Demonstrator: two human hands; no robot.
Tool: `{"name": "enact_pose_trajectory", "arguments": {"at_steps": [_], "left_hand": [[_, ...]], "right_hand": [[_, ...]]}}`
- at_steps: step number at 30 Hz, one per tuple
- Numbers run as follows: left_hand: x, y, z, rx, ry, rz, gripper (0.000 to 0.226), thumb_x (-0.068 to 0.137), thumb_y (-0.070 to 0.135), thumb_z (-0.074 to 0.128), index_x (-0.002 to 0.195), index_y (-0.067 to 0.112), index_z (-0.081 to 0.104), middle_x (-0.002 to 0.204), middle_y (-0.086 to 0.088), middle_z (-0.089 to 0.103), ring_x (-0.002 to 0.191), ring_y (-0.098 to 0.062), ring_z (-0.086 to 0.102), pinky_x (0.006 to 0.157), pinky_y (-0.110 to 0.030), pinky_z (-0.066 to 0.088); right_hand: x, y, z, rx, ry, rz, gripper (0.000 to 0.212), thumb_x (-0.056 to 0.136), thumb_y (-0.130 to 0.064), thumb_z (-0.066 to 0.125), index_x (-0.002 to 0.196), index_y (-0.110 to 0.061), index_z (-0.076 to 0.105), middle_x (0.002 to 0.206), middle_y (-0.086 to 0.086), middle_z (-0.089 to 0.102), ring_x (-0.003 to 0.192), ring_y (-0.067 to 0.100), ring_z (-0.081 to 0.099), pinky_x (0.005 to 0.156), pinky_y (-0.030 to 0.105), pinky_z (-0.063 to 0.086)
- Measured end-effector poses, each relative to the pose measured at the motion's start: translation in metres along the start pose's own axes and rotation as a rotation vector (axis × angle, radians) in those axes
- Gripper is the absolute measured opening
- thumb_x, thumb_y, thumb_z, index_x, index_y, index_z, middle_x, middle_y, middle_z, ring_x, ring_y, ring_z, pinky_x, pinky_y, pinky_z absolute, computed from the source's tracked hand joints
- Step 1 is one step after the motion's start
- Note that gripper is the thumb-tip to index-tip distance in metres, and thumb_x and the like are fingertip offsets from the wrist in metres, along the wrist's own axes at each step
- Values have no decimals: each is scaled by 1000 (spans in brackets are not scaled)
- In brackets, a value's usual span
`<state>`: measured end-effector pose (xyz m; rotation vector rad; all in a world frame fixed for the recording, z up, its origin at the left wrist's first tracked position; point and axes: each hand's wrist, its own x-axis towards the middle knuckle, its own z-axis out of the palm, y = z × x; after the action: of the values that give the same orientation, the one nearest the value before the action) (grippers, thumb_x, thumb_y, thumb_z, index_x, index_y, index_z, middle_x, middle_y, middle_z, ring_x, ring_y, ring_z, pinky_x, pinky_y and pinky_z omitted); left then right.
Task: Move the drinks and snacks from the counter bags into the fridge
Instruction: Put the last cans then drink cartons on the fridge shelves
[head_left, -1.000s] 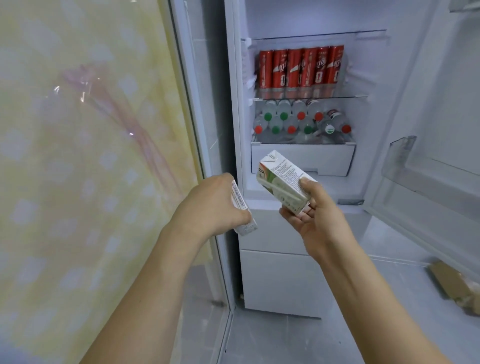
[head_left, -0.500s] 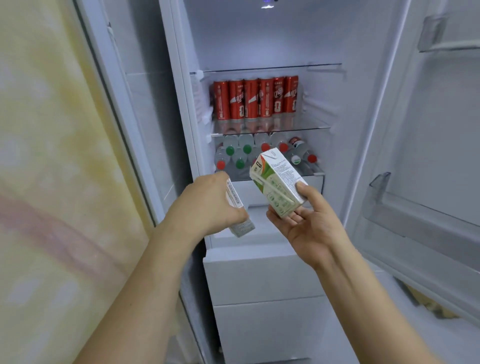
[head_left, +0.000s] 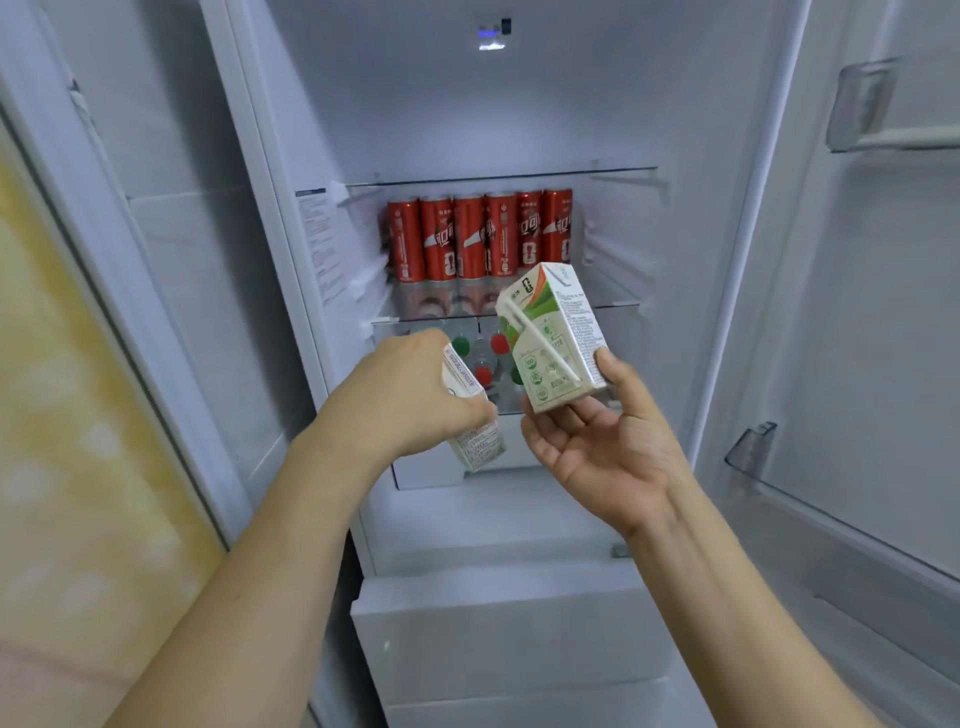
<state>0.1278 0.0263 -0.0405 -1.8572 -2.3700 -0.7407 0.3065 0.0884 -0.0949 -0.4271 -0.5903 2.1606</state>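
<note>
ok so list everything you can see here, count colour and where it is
fridge: one, white, open in front of the person
red cans: six in the front row, red, upright on the middle glass shelf
bottles: several, clear with red or green caps, lying on the shelf below, partly hidden
drink carton: one, white and green with a straw on its face, in the right hand
second carton: one, white, mostly hidden in the left hand
door bins: two, clear, on the door at right
wall covering: one, yellow, at left
left hand: grips the second carton
right hand: holds the drink carton
</note>
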Motion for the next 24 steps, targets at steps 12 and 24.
{"name": "enact_pose_trajectory", "arguments": {"at_steps": [12, 24], "left_hand": [[81, -11, -49, 59, 112, 72, 49, 67, 66, 73, 92, 30, 53, 89, 5, 59, 75, -12, 57, 51, -27, 36], [143, -16, -77, -34, 337, 223, 53, 75, 63, 68, 108, 25, 52, 96, 6, 54, 86, -19, 53, 61, -31, 36]], "right_hand": [[72, -40, 55, -106, -133, -212, 63, 68, -30, 73, 124, -3, 63, 81, 7, 66, 68, 14, 61, 76, 26, 51], [132, -78, 96, -556, -7, -448, 34, 81, -17, 72, 112, -9, 63, 77, 0, 71, 65, 10, 66, 57, 20, 51]]}}
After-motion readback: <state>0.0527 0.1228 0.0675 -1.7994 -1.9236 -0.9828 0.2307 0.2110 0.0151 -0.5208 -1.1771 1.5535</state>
